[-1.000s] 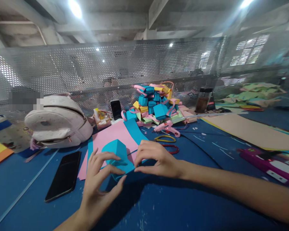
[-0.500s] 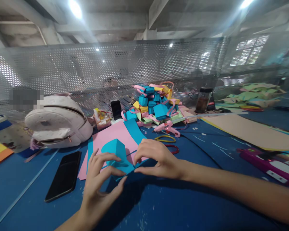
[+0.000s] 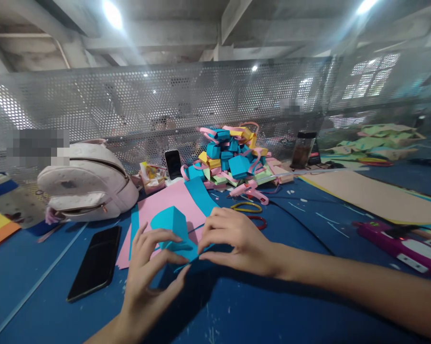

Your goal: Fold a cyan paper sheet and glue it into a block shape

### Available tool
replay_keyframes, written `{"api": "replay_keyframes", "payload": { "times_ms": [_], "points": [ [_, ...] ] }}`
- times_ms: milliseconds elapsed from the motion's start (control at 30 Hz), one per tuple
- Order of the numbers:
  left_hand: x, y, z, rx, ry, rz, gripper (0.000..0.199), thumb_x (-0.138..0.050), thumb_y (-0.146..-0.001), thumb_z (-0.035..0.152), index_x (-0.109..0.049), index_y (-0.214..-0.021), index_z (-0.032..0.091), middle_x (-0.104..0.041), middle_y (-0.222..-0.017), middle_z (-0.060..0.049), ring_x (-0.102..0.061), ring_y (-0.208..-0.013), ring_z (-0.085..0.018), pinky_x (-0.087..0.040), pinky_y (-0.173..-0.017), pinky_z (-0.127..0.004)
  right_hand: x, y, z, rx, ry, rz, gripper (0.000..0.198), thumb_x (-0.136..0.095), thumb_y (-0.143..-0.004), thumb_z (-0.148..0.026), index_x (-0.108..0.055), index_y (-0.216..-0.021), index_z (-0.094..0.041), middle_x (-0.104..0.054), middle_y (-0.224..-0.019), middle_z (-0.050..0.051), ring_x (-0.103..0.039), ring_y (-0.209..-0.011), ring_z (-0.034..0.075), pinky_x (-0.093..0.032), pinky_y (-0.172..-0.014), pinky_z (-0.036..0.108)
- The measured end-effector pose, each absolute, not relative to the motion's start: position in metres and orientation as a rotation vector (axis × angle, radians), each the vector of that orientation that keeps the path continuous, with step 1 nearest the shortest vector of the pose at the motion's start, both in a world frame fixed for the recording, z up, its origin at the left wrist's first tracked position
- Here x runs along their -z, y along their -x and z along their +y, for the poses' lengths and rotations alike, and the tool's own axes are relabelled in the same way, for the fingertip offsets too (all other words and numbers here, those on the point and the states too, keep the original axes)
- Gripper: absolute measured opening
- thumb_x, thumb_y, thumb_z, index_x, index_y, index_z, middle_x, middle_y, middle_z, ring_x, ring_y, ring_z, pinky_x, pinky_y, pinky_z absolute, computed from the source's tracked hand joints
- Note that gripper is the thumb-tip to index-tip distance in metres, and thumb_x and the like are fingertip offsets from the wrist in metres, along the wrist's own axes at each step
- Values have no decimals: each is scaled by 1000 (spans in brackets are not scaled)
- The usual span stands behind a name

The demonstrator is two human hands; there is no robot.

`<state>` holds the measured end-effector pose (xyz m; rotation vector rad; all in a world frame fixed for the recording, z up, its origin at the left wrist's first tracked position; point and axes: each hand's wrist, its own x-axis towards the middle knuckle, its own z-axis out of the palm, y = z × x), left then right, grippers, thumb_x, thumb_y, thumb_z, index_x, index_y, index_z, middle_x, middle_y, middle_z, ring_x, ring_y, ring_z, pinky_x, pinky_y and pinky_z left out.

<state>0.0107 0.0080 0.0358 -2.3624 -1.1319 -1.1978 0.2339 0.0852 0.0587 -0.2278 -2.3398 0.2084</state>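
Note:
A folded piece of blue paper (image 3: 173,224) is held between my two hands, its upper part standing up in a box-like fold. My left hand (image 3: 149,267) grips its near left edge, thumb below and fingers over the top. On the right side, my right hand (image 3: 233,241) pinches the same paper's edge between thumb and curled fingers. Beneath and behind the piece lie pink sheets (image 3: 165,198) with blue sheets (image 3: 200,193) among them. Scissors with a red handle (image 3: 260,222) and a yellow handle (image 3: 246,207) sit just past my right hand.
A pile of small paper boxes (image 3: 233,153) stands at the back, a pink glue gun (image 3: 249,191) before it. To the left are a black phone (image 3: 95,263), a white backpack (image 3: 90,181) and a bottle (image 3: 18,205). Right are large paper sheets (image 3: 373,193) and a purple device (image 3: 398,246).
My right hand has shifted very slightly along the blue paper's edge, with its fingers a little more closed. My left hand keeps its hold almost unchanged.

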Motion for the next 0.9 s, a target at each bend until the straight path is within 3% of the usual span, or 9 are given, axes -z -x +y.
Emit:
{"api": "replay_keyframes", "payload": {
  "times_ms": [900],
  "points": [
    [-38, -12, 7, 1158, 2364, -1115, 17, -67, -82, 9, -62, -85, 25, -60, -105, -4, -57, -101, -22, -25, -111, -56, -56, -231, 81, -189, 196, -2328, 10, -66, -90, -28, -70, -88, -19, -66, -85, 3, -54, -83, 16, -41, -73, 30]
  ]
}}
